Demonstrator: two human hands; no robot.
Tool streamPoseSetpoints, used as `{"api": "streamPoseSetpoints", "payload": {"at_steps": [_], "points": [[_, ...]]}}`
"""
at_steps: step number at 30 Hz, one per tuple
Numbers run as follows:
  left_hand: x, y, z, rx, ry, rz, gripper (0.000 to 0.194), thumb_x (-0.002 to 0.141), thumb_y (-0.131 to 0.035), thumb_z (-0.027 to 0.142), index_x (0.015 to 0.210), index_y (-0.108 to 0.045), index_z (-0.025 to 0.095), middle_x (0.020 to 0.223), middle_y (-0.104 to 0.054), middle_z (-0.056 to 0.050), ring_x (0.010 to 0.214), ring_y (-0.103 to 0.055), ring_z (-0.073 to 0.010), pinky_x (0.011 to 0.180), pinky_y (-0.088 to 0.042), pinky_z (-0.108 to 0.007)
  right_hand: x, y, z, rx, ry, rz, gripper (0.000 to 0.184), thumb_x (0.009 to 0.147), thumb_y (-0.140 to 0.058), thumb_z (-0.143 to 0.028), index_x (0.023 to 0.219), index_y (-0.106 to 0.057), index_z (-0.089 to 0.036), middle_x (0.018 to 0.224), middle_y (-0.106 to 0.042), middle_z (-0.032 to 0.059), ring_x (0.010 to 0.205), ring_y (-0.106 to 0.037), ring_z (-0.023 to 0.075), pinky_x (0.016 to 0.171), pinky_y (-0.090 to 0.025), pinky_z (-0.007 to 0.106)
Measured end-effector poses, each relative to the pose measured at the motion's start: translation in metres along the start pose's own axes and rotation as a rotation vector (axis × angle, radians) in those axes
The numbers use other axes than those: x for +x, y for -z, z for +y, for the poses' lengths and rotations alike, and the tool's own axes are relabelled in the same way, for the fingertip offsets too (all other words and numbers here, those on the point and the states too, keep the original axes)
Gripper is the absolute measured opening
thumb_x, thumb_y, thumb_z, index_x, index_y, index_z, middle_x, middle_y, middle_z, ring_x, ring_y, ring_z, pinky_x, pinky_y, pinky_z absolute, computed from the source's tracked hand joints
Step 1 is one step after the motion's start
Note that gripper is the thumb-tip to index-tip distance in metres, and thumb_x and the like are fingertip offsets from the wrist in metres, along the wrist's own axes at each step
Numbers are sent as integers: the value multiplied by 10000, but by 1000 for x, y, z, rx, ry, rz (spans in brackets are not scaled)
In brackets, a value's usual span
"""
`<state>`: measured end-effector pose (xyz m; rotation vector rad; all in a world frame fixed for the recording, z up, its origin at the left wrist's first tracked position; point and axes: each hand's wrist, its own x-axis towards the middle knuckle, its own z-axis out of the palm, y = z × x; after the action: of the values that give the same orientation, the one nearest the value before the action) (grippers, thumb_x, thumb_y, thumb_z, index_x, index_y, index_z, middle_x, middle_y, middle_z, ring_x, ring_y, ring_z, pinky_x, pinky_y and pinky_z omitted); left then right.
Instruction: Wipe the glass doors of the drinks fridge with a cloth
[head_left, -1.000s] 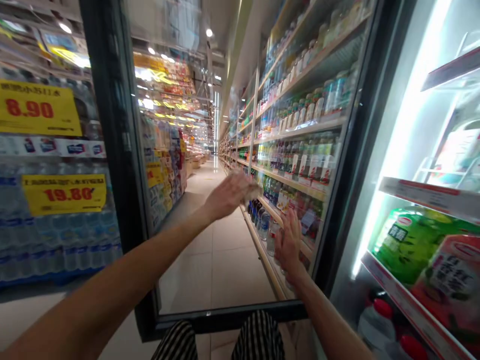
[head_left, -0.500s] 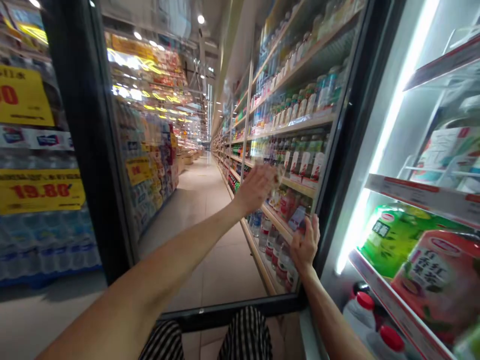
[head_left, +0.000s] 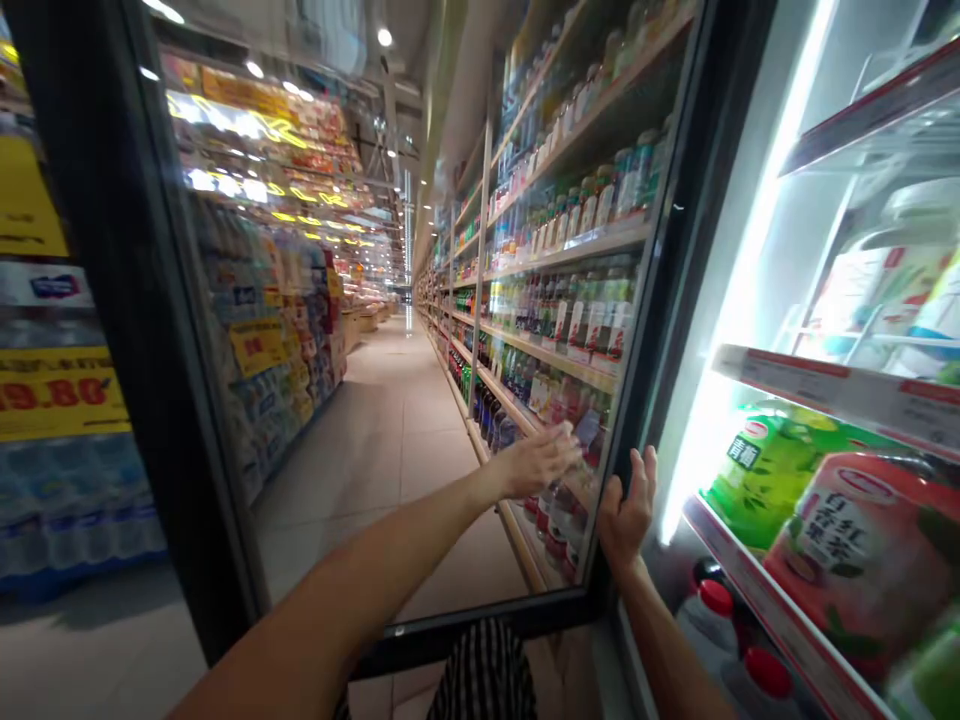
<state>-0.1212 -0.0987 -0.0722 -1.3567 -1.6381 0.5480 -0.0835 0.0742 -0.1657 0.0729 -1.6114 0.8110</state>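
Apparently stiff and heavy, the black-framed clear glass door [head_left: 405, 400] stood open.
The left hand [head_left: 536, 466] neared it, contents unclear; the right hand [head_left: 628, 515] spread beside its frame [head_left: 661, 300], the likelier hold.

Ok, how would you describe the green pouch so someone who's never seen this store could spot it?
Start at the black-framed glass door, then go right, past the bright light strip. On the slanting lower shelf, the green pouch is nearest the strip. It has a leaf print; its neighbour is pinkish red.
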Motion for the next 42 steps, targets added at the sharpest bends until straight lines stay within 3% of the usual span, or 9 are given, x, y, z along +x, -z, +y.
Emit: {"api": "streamPoseSetpoints", "payload": {"at_steps": [2,8,13,19,24,29,34,39,42], "points": [[-5,-1,3,-3,-53,0,345,887,-357,168,1184,-523,108,1299,-504,-78,1248,-412,-191,1109,-276,-374,-1,-1,-1,-5,35,-11,464,868,-352,-235,1320,-386,-139,1423,-325,159,1322,-292,262,1042,-279,553],[-4,22,-22,73,304,12,395,892,-345,156,1273,-433,106,1411,-355,-94,1334,-250,-252,1110,-235,-460,6,-7,-17,-5,113,-17,471,873,-341,-228,1337,-361,-150,1416,-340,155,1329,-280,263,1038,-270,569],[-38,31,-18,13,-3,-54,362,901,-348,187,1236,-478,146,1341,-464,-47,1281,-365,-185,1095,-299,-372,8,-15,-34,27,193,-25,482,870,-358,-195,1351,-337,-181,1416,-343,142,1324,-292,264,1029,-288,564],[-59,68,-55,209,456,80,386,895,-394,219,1262,-441,111,1393,-383,-102,1350,-196,-261,1108,-231,-467,1,-27,-50,90,221,-33,490,860,-373,-192,1349,-339,-195,1414,-344,135,1316,-305,269,1021,-302,564],[-111,79,-42,99,51,-85,365,897,-388,210,1256,-443,169,1379,-417,-31,1332,-262,-168,1114,-256,-352,-2,-32,-68,128,258,-90,479,853,-385,-174,1330,-363,-206,1408,-355,125,1316,-302,258,1025,-307,551],[-152,98,-46,267,411,37,391,869,-443,162,1260,-431,150,1384,-402,-83,1360,-164,-238,1101,-241,-455,-7,-39,-85,163,253,-111,486,849,-388,-176,1333,-355,-218,1414,-345,113,1322,-290,255,1027,-301,562],[-184,114,-49,183,131,-121,351,893,-414,210,1241,-455,201,1350,-455,-17,1327,-276,-149,1114,-252,-341,-15,-51,-108,207,332,-158,521,836,-389,-146,1347,-331,-233,1421,-338,108,1320,-298,258,1024,-302,564],[-213,139,-72,397,607,105,432,848,-491,190,1269,-418,124,1380,-388,-148,1357,-181,-262,1092,-235,-482,-19,-58,-129,248,355,-173,516,835,-402,-156,1341,-340,-235,1426,-330,104,1330,-277,267,1029,-295,563],[-236,143,-53,346,483,18,375,842,-477,147,1216,-468,154,1320,-472,-113,1355,-200,-232,1099,-240,-445,-23,-60,-137,256,375,-204,518,837,-395,-146,1343,-336,-239,1433,-320,100,1333,-274,260,1033,-296,558]]}}
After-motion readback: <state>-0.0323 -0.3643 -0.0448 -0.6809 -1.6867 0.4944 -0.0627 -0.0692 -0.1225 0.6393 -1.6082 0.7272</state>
